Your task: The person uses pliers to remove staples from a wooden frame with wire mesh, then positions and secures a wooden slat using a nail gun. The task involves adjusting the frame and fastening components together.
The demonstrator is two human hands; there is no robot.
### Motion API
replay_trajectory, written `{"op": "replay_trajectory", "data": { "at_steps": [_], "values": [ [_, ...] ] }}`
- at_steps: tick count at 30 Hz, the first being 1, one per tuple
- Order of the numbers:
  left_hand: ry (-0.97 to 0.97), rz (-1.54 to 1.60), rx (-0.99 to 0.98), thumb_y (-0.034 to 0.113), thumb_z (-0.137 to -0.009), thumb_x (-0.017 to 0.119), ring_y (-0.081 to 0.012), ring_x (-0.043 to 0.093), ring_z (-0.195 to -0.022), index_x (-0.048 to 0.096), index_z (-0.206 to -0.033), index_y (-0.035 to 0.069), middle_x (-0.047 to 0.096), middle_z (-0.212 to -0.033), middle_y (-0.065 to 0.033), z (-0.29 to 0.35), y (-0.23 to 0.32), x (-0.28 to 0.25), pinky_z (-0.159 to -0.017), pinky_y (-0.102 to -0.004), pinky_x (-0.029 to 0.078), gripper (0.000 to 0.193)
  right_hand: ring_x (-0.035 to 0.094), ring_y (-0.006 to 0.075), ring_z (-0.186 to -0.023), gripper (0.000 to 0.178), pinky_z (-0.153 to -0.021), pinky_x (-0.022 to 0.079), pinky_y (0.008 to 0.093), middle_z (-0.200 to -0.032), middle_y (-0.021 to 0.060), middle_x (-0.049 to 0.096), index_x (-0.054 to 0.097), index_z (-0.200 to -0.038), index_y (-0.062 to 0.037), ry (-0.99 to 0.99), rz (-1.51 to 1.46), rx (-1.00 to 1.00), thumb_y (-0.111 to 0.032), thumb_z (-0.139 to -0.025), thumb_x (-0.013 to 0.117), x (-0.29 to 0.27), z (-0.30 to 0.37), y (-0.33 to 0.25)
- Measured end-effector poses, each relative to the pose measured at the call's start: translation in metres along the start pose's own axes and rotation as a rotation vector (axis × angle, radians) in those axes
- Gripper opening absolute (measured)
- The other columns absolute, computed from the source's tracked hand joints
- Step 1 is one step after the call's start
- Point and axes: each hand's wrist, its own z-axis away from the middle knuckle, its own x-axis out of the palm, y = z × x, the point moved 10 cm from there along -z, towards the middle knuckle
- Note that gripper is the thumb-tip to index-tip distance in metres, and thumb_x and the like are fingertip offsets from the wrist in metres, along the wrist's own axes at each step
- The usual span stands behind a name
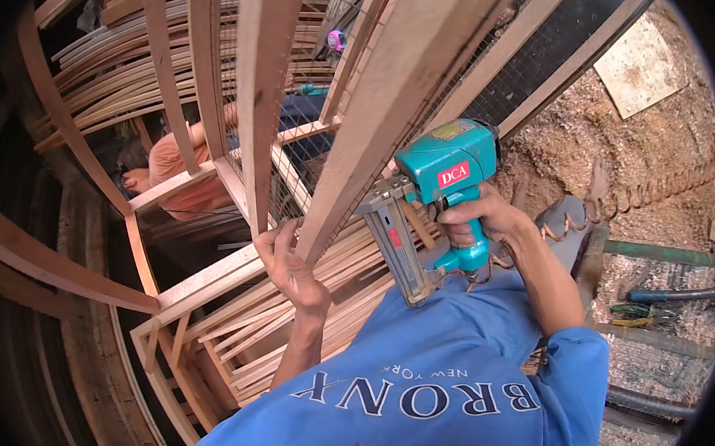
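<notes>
My right hand (490, 217) is wrapped round the handle of a teal nail gun (449, 159). The gun's metal nose lies close against the right edge of a thick wooden slat (391, 101); whether they touch, I cannot tell. At that slat's near end, my left hand (292, 268) is closed with bent fingers on its left edge. Wire mesh (292, 148) runs behind the slat, between it and another upright slat (260, 75). These pieces belong to a wooden frame with several bars.
A person in an orange shirt (187, 174) is behind the frame at left. Stacked wood strips (127, 74) lie beyond. A coiled air hose (650, 185) trails right over sawdust (561, 154). A flat board (642, 67) lies at upper right; a pink tape measure (335, 41) is farther back.
</notes>
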Motion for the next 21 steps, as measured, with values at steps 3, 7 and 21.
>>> {"op": "replay_trajectory", "data": {
  "at_steps": [3,7,21],
  "values": [
    [0.003,-0.053,-0.008,0.057,-0.107,0.025,-0.0282,0.047,-0.102,0.062,-0.119,-0.012,0.044,-0.106,-0.0158,0.006,0.0,0.0,-0.094,-0.0424,0.038,0.079,0.049,0.0111,-0.049,0.03,-0.045,0.041,0.0271,-0.062,0.0029,0.051,0.062,-0.107,0.0033,-0.082,-0.06,0.032,-0.012,-0.085,0.076,0.009,-0.004,0.009],
    [0.025,-0.066,-0.018,0.056,-0.108,0.02,-0.0259,0.043,-0.1,0.06,-0.109,-0.009,0.04,-0.102,-0.0133,0.01,-0.006,0.0,-0.093,-0.0411,0.035,0.076,0.049,0.0097,-0.049,0.029,-0.044,0.04,0.0261,-0.062,0.002,0.05,0.061,-0.106,0.003,-0.119,-0.102,-0.008,-0.012,-0.085,0.075,0.01,-0.004,0.014],
    [0.052,0.119,0.011,0.051,-0.11,0.025,-0.0222,0.045,-0.098,0.059,-0.106,-0.007,0.041,-0.101,-0.0094,-0.022,-0.027,0.0,-0.09,-0.0383,0.037,0.067,0.046,0.0096,-0.046,0.028,-0.041,0.038,0.0262,-0.06,0.0008,0.047,0.06,-0.109,-0.0011,-0.099,-0.133,0.018,-0.014,-0.089,0.073,0.013,-0.02,0.006]
  ]
}}
